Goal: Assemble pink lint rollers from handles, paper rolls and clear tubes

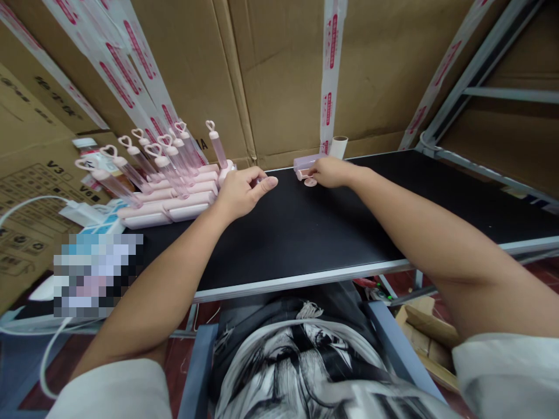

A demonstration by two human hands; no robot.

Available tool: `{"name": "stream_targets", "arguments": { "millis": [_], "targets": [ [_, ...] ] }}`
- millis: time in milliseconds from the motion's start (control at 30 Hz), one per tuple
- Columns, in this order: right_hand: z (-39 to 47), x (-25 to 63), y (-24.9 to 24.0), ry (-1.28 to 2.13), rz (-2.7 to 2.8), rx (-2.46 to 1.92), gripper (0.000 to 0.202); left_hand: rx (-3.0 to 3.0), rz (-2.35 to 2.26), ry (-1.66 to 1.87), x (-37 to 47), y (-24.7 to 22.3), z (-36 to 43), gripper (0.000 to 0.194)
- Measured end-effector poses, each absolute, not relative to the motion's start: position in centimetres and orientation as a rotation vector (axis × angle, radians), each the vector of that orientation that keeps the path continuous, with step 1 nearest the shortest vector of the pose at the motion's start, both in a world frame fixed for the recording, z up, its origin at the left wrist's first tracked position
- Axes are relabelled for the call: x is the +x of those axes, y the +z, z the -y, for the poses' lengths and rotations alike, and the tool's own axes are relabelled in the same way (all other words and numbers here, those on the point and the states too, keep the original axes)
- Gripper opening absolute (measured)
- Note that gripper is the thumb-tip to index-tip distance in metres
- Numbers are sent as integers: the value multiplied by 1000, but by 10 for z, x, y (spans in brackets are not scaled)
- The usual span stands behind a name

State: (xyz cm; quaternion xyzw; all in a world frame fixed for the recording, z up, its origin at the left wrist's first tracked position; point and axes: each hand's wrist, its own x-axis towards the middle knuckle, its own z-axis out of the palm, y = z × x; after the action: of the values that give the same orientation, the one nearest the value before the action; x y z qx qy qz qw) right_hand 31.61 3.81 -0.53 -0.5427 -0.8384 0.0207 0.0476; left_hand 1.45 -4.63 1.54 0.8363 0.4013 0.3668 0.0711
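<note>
My left hand (245, 195) is closed above the black table, thumb against curled fingers. A small shiny bit shows between them, too little to name. Just beyond it stands a pale pink piece with a clear pink tube and heart-shaped loop (217, 145). Farther right, my right hand (334, 172) has its fingers bent down at a small pink tray with a clear lilac cover (308, 163). The fingertips are partly hidden there. A round pink disc (310, 182) lies beside those fingers on the table. What the right fingers pinch, if anything, cannot be seen.
Several pink heart-topped tubes on pink bases (174, 195) stand in rows at left. Behind them is a bottle (89, 152). A white roll (339, 146) stands near the cardboard wall. A power strip (102, 218) with cables and a blurred-out item lie at left. A metal frame (476, 75) rises at right.
</note>
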Motion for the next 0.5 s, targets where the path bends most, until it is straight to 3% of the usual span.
{"name": "stream_targets", "arguments": {
  "millis": [300, 433, 500],
  "targets": [
    [-37, 314, -6, 162, 2609, -1721, 39, 2515, -1183, 1056, 15, 17, 48, 63],
    [-35, 314, -3, 104, 2569, -1670, 40, 2580, -1134, 975, 15, 16, 50, 41],
    [-29, 312, 3, 56, 2499, -1558, 37, 2664, -1091, 903, 15, 14, 49, 43]
  ]
}}
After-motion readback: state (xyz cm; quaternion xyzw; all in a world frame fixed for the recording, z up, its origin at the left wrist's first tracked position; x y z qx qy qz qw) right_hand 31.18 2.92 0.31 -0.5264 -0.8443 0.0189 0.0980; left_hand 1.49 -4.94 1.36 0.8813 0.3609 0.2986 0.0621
